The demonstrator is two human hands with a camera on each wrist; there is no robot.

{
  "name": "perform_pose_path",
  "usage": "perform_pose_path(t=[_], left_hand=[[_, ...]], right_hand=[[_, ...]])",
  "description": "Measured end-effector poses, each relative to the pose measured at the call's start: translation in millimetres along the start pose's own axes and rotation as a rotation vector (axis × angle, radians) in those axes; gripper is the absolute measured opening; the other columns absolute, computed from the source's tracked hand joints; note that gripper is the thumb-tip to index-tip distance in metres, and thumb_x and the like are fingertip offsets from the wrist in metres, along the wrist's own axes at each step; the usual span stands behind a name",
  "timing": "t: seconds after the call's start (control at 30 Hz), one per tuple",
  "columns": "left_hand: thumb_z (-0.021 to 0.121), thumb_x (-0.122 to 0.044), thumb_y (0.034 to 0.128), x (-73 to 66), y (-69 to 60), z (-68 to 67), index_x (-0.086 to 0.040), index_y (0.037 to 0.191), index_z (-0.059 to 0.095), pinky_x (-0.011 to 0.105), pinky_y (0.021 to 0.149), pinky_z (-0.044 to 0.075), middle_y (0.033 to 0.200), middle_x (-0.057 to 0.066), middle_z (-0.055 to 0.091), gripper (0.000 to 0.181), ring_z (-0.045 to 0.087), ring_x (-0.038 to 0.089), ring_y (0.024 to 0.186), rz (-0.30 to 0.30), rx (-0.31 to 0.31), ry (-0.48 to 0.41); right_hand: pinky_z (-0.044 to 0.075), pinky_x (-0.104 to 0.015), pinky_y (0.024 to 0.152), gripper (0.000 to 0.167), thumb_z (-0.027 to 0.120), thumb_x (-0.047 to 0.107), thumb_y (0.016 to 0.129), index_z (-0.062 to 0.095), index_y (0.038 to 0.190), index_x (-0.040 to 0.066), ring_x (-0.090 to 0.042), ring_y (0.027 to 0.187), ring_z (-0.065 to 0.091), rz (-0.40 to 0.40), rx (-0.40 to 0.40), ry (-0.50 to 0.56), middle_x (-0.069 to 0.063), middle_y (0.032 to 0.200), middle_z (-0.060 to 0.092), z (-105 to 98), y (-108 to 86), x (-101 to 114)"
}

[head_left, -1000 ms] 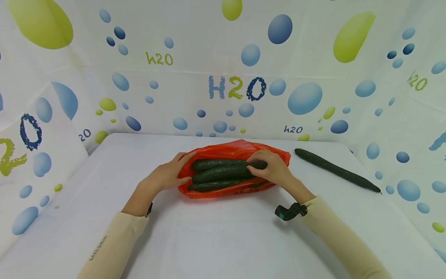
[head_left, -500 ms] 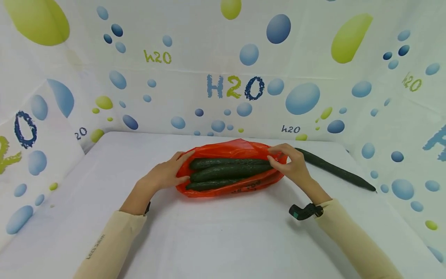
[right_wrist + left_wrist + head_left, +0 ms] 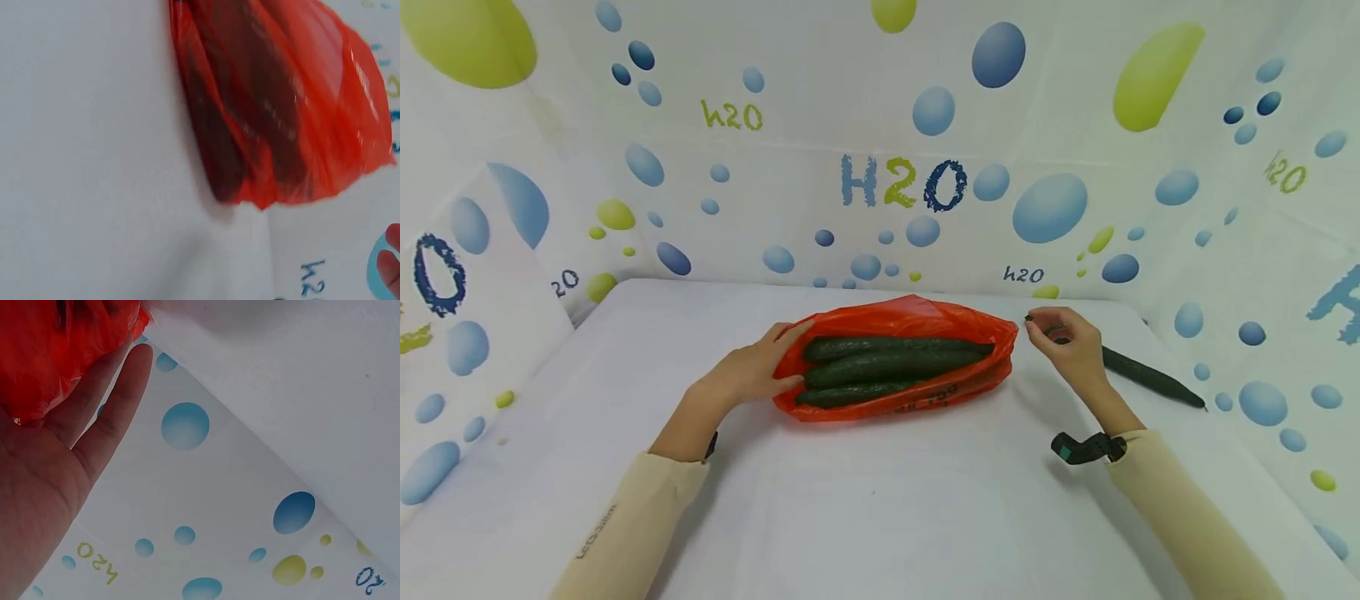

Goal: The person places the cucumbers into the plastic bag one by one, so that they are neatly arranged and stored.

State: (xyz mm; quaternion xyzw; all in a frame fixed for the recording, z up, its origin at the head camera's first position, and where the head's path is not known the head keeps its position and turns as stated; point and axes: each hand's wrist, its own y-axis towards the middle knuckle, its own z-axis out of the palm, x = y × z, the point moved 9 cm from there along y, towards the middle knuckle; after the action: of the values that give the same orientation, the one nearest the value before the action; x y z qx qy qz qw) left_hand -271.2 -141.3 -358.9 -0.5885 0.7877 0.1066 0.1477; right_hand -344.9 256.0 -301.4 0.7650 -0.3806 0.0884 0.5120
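Dark green cucumbers (image 3: 887,365) lie side by side in a red plastic bag (image 3: 917,312), its mouth facing up. My left hand (image 3: 752,367) rests at the bag's left end, thumb and fingers spread over the rim. In the left wrist view two fingers (image 3: 119,412) stretch out straight beside the red plastic. Beyond the bag's right end, my right hand (image 3: 1071,342) is over the near-left part of a loose cucumber (image 3: 1153,379) and hides much of it. The cucumber's tip shows by the fingertips. Whether they touch it I cannot tell.
A white cloth covers the table (image 3: 880,500). Behind and at the sides hangs a white curtain (image 3: 820,183) printed with blue and green drops and H2O lettering.
My right hand has let go of the cucumber in the bag and moved right, past the bag's end, to the loose cucumber. My left hand has stayed on the bag.
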Motion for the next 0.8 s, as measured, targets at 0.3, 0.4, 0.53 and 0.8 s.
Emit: perform_pose_path(t=[0.3, 0.4, 0.53, 0.8], left_hand=[[0.067, -0.025, 0.0914, 2.9, -1.4, -5.2, -0.012, 0.155, 0.019, 0.057, 0.087, 0.052, 0.148, 0.021, 0.030, 0.081, 0.063, 0.041, 0.102, -0.002, -0.009, 0.009], [0.067, -0.025, 0.0914, 2.4, -1.0, -6.0, -0.012, 0.155, 0.019, 0.057, 0.087, 0.052, 0.148, 0.021, 0.030, 0.081, 0.063, 0.041, 0.102, -0.003, -0.009, 0.009], [0.068, -0.025, 0.0914, 1.8, -0.5, -4.2, -0.012, 0.155, 0.019, 0.058, 0.087, 0.052, 0.148, 0.021, 0.030, 0.081, 0.063, 0.041, 0.102, -0.002, -0.006, 0.003], [0.067, -0.024, 0.0915, 0.6, 0.0, 4.4, -0.012, 0.155, 0.020, 0.057, 0.089, 0.051, 0.148, 0.021, 0.031, 0.080, 0.061, 0.041, 0.106, -0.002, 0.014, -0.003]], right_hand=[[0.043, -0.017, 0.073, 0.018, 0.069, 0.006, 0.088, 0.069, 0.104, -0.003, 0.009, 0.080, 0.053, 0.149, -0.006, -0.056, -0.003, 0.088, 0.068, -14.9, -4.8, -58.1], [0.043, -0.014, 0.073, 0.019, 0.069, 0.009, 0.089, 0.068, 0.103, -0.003, 0.010, 0.079, 0.052, 0.181, 0.012, -0.086, -0.008, 0.089, 0.067, -20.0, -5.4, -71.3], [0.042, -0.009, 0.072, 0.019, 0.067, 0.009, 0.090, 0.068, 0.104, -0.005, 0.010, 0.079, 0.050, 0.216, 0.053, -0.123, -0.018, 0.092, 0.067, -25.9, -10.9, -88.4], [0.040, -0.026, 0.088, 0.022, 0.066, 0.011, 0.091, 0.067, 0.107, -0.004, 0.011, 0.091, 0.048, 0.319, 0.073, -0.157, -0.018, 0.103, 0.064, -39.4, -29.9, -118.5]])
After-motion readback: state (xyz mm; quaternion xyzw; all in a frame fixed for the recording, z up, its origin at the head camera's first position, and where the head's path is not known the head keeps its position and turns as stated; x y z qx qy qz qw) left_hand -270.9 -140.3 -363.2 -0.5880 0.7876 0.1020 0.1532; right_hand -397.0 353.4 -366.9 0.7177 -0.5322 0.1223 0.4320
